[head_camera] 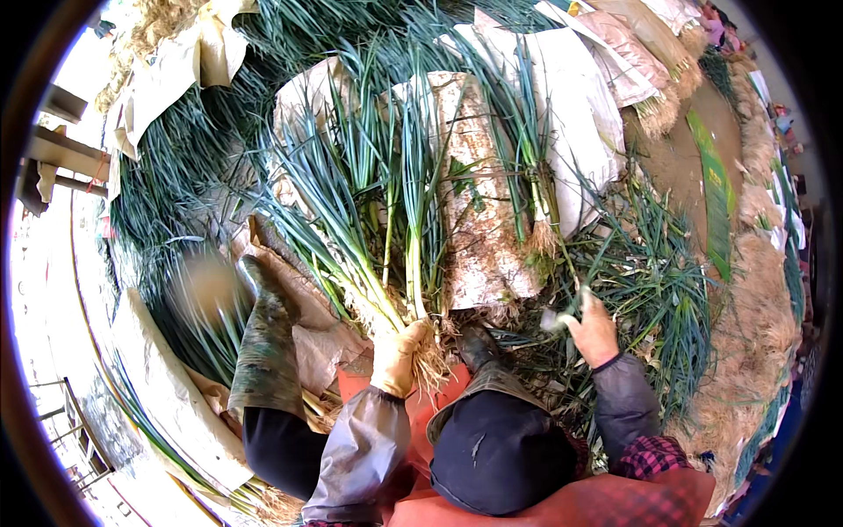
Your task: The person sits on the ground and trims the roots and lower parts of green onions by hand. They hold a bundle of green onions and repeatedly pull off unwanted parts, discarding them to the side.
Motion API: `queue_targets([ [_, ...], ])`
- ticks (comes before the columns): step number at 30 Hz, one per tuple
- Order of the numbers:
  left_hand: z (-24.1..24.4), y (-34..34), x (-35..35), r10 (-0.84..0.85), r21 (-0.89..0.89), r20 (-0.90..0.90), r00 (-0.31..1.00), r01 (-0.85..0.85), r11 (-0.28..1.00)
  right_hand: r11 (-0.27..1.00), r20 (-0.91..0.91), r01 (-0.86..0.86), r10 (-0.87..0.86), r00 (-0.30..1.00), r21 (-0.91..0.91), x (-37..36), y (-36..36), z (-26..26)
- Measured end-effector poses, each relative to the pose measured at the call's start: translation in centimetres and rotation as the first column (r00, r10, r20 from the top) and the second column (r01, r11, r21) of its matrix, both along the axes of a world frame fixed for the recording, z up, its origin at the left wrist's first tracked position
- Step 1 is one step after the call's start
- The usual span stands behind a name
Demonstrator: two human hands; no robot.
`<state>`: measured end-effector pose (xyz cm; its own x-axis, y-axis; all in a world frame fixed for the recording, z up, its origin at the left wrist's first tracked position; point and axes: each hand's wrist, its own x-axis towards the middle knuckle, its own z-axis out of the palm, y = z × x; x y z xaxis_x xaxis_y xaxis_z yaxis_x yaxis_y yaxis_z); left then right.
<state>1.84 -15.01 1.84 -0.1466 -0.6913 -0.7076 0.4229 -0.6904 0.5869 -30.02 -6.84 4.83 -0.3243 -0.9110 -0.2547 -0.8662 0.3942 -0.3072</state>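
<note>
My left hand (393, 359), in a pale glove, grips spring onions (372, 277) low on their white stems. Their stringy roots (431, 362) hang below the hand, and the green leaves fan up over woven sacking. My right hand (595, 331) is lifted above loose leaves on the right, thumb and forefinger apart. A thin yellowish leaf (568, 260) meets its fingertips, beside a blurred whitish scrap (548, 321); whether it is held is unclear. A small bunch of spring onions (535, 158) with roots lies farther up on the sacks.
A dirt-stained sack (490, 244) lies before me, with a white sack (579, 112) beyond. Torn leaves (665, 309) heap up at right, beside rows of rooty bundles (757, 369). More green onions (178, 158) spread at upper left. My camouflage boot (267, 342) stands at left.
</note>
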Motion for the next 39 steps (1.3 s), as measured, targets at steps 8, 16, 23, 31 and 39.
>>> queue_targets([
  [8, 1.6, 1.1, 0.2, 0.165, 0.31, -0.434, 0.886, -0.025, 0.95, 0.936, 0.9, -0.169, -0.346, -0.264, 0.31, 12.7, -10.8, -5.0],
  [16, 0.4, 1.7, -1.1, -0.14, 0.069, -0.252, 0.958, 0.162, 0.984, 0.989, 0.984, -0.015, -0.143, 0.107, 0.145, 13.5, -12.6, -4.0],
  [23, 0.9, 1.1, -0.3, 0.025, 0.126, -0.376, 0.926, 0.024, 0.992, 0.985, 0.84, -0.091, -0.076, 0.537, 0.147, 12.5, -9.2, -0.9],
  [31, 1.9, 2.0, -3.1, -0.169, -0.046, -0.265, 0.95, 0.162, 0.986, 0.998, 0.746, -0.068, 0.058, 0.664, -0.018, 5.8, 0.5, 2.1],
  [39, 1.6, 0.4, 0.1, 0.05, 0.133, -0.473, 0.879, 0.015, 0.991, 0.969, 0.255, 0.025, -0.089, 0.963, 0.246, 3.1, 0.5, 2.7],
])
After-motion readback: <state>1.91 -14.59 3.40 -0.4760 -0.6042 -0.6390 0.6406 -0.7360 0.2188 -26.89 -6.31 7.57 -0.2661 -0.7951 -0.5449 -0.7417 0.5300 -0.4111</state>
